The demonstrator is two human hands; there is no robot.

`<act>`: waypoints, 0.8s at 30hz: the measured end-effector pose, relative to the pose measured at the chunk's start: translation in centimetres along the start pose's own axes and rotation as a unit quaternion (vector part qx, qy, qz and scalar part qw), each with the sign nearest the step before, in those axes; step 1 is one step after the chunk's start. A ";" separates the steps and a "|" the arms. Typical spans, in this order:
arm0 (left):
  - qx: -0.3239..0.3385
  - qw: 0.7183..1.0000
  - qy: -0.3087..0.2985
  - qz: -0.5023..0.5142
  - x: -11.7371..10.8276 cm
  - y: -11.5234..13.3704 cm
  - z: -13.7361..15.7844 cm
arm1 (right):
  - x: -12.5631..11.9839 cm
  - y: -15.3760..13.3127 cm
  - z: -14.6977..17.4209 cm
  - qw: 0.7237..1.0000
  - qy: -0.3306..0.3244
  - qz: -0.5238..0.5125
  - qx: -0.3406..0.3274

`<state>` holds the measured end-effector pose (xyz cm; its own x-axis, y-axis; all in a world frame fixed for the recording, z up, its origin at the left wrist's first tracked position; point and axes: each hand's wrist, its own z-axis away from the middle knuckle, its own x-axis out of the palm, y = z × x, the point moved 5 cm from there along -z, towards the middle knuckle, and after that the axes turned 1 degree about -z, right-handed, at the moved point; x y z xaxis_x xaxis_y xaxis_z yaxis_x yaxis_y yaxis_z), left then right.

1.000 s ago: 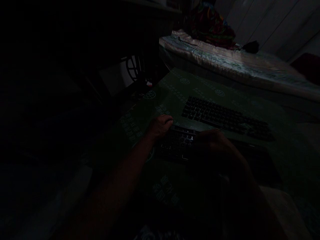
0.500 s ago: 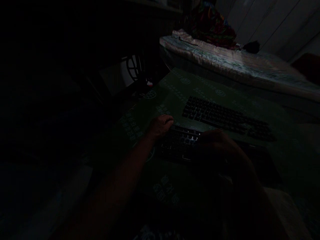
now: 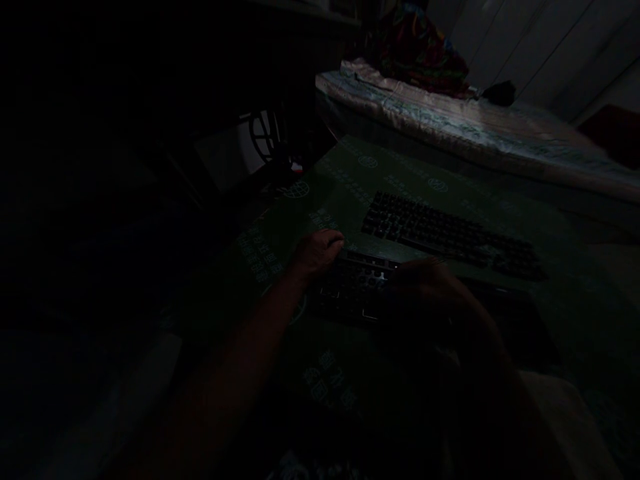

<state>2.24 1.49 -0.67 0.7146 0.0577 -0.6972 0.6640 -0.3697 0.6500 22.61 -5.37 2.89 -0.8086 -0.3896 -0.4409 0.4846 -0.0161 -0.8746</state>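
A dark keyboard base [image 3: 350, 283] lies on a green printed board, its key sockets showing without keycaps on the left part. My left hand [image 3: 319, 253] is closed round the upper left corner of this base. Over its middle is my right hand [image 3: 430, 283], blurred and in deep shadow, fingers curled downward. A thin dark sliver shows above its knuckles, too dim to name, and the fingertips are hidden. Behind the base, black keycaps [image 3: 450, 233] are laid out in keyboard rows.
The green board [image 3: 345, 180] carries pale lettering and globe marks. Beyond it stands a bed or mattress with a pale patterned cover [image 3: 425, 110], a dark red flowered cloth [image 3: 425, 60] on top. A dark wheel-like frame [image 3: 265, 137] is at the left. The room is very dim.
The view has shifted slightly, so everything sits a little further left. My left hand keeps its place on the keyboard base; my right hand stays over the middle of it.
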 end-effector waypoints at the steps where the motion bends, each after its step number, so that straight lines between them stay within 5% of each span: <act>1: 0.000 1.000 -0.001 0.000 0.0 0.0 0.0 | -0.4 0.0 0.2 1.000 0.000 0.006 0.009; 8: 0.001 1.000 -0.010 -0.005 0.0 0.0 -0.1 | -1.6 -0.7 0.4 0.997 0.082 0.015 0.005; 24: 0.000 1.000 -0.007 -0.001 -0.1 0.2 0.0 | -1.3 0.2 -0.2 0.997 0.067 0.043 0.000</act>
<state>2.30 1.39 -0.45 0.7105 0.0457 -0.7022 0.6651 -0.3695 0.6489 23.65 -4.73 3.24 -0.8017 -0.2639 -0.5364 0.5534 0.0114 -0.8328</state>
